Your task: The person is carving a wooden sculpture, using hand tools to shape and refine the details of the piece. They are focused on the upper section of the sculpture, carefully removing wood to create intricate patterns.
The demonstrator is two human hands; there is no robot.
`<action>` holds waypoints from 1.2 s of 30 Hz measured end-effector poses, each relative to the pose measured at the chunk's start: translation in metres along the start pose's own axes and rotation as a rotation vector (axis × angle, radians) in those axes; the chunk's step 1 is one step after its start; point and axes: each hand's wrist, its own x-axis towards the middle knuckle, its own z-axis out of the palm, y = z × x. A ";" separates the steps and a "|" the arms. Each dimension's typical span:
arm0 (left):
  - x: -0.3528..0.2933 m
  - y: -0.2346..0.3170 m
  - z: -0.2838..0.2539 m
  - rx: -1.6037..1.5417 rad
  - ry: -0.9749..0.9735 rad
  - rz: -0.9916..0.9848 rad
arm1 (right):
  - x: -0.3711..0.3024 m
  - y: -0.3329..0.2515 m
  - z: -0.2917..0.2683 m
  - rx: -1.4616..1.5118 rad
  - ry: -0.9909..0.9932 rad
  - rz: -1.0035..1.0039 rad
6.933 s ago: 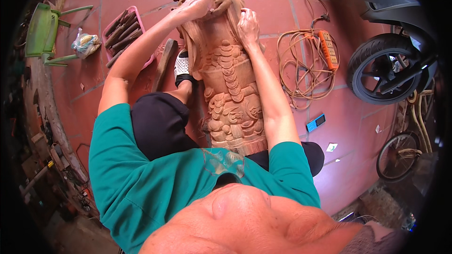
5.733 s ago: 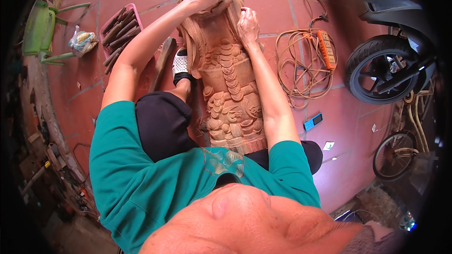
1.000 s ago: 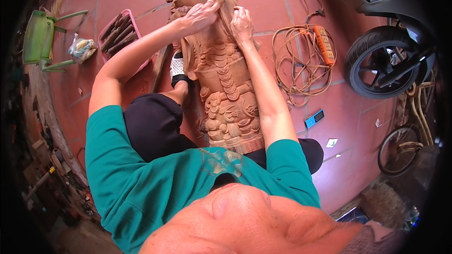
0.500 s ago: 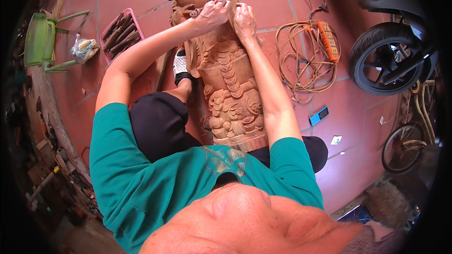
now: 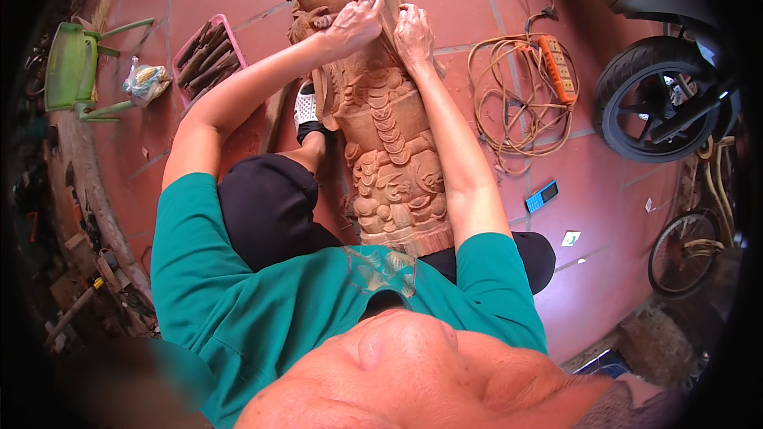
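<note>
A long brown wooden statue (image 5: 389, 127), densely carved, lies on the floor with its base toward me and its bearded head at the far end. My left hand (image 5: 358, 25) is closed against the statue's upper part, thumb and fingers pressed together. Just to its right, my right hand (image 5: 414, 36) has its fingers curled in at the statue's right edge. Anything pinched in either hand is too small or hidden to make out.
Left of the statue sit a pink basket (image 5: 233, 30) of dark tool-like pieces, a knotted plastic bag (image 5: 146, 83) and a green chair (image 5: 67, 71). On the right lie an orange power strip (image 5: 558, 70), its coiled cord (image 5: 480, 111), a blue phone (image 5: 542, 196) and a motorbike wheel (image 5: 612, 99).
Both hands stay at nearly the same place on the statue, with only a slight shift of the left hand. The view has tilted a little. A blurred shape now shows at the lower left.
</note>
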 end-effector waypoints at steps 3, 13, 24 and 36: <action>-0.016 0.010 0.003 -0.016 -0.032 -0.002 | -0.001 0.007 0.001 0.000 0.043 -0.051; 0.006 0.001 -0.013 -0.111 -0.203 -0.092 | 0.001 0.005 0.002 0.023 0.010 0.011; 0.003 -0.004 -0.020 -0.359 -0.269 -0.287 | 0.002 0.009 0.002 -0.003 0.025 -0.019; -0.004 -0.006 -0.016 -0.354 -0.272 -0.256 | 0.002 0.011 0.001 -0.023 0.016 -0.013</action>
